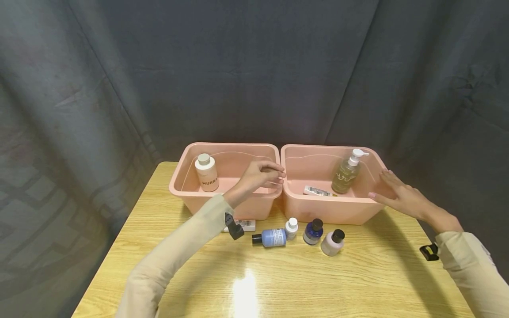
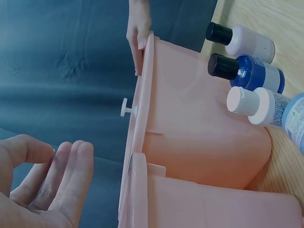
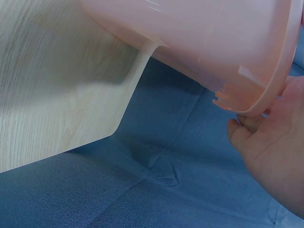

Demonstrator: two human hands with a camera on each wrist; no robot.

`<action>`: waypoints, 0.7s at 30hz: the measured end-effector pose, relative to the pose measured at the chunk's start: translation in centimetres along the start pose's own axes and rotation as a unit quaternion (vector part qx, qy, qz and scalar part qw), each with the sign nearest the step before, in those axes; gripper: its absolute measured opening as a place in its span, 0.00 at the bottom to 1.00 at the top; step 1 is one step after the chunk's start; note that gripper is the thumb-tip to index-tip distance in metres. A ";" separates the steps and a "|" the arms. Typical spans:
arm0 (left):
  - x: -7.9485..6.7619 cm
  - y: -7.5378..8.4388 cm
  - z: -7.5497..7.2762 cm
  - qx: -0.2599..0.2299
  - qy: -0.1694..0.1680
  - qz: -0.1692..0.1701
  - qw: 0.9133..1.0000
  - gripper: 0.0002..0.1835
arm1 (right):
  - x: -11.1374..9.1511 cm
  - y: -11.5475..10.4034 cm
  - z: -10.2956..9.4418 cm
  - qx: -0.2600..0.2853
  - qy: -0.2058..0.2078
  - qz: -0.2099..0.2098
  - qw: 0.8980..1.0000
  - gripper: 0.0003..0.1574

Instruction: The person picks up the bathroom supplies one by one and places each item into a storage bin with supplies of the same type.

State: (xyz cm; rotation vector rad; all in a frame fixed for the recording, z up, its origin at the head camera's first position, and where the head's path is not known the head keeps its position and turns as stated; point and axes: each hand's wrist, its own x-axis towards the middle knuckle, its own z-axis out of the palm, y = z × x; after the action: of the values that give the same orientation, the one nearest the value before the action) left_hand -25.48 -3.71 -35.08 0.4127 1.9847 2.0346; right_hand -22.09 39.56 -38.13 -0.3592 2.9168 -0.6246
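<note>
Over the right side of the left pink bin hovers my left hand, fingers loosely bent with nothing between them. Its fingers also show in the left wrist view, apart from the bins. My right hand rests at the right end of the right pink bin, fingers extended and thumb spread; the right wrist view has this hand touching the rim. A white-capped bottle stands in the left bin. Inside the right bin are a green pump bottle and a white tube or small box.
In front of the bins are a blue bottle lying down, a small white bottle, a dark blue bottle, a pale pink bottle and a white box partly behind my left wrist. A dark curtain hangs behind the wooden table.
</note>
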 end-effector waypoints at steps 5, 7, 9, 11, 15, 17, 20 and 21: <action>-0.4 -0.2 -0.1 0.020 0.002 0.018 1.000 0.10 | 0.0 0.1 0.0 0.000 -0.002 0.003 1.000 0.58; -0.6 -0.3 -0.2 0.027 0.004 0.024 0.999 0.10 | 0.0 0.1 0.0 0.000 -0.003 0.004 1.000 0.58; -0.8 -0.3 -0.3 0.034 0.004 0.027 0.999 0.11 | 0.0 0.1 0.0 0.000 -0.004 0.006 1.000 0.58; -1.0 -0.4 -0.4 0.042 0.003 0.029 0.999 0.11 | 0.1 0.2 0.1 -0.001 -0.003 0.006 1.000 0.59; -1.5 -0.4 -0.5 0.049 -0.001 0.030 0.998 0.11 | 0.1 0.1 0.0 0.000 -0.002 0.007 1.000 0.59; -1.7 -0.5 -0.6 0.051 -0.002 0.027 0.998 0.11 | 0.2 0.1 0.0 -0.002 -0.002 0.007 1.000 0.59; -2.1 -0.5 -0.6 0.059 -0.002 0.025 0.998 0.12 | 0.1 0.1 0.0 -0.002 -0.002 0.007 1.000 0.59; -2.2 -0.5 -0.6 0.067 -0.002 0.026 0.997 0.12 | 0.1 0.1 0.0 -0.003 -0.002 0.006 1.000 0.59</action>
State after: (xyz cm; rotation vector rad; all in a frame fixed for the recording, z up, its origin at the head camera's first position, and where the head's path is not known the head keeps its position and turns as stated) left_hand -23.67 -5.09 -35.67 0.5002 2.1359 1.9356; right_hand -22.24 39.63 -38.23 -0.3415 2.9160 -0.6123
